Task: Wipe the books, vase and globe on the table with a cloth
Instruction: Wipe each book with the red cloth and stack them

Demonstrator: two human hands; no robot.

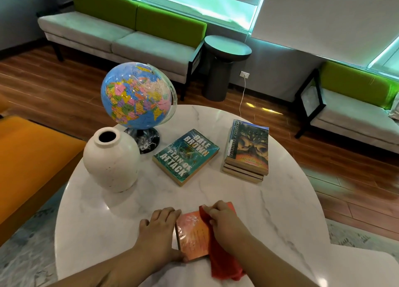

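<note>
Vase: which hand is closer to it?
Left. The left hand holds the orange book by its edge, in front of the vase; the right hand is farther right, holding the red cloth.

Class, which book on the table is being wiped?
The orange book nearest the person: the left hand holds it, the right hand presses a red cloth on it. The teal book and stack lie untouched.

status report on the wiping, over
Left grip holds orange book by its edge. Right grip presses red cloth on its cover. Vase, globe, teal book, book stack apart, farther back.
</note>
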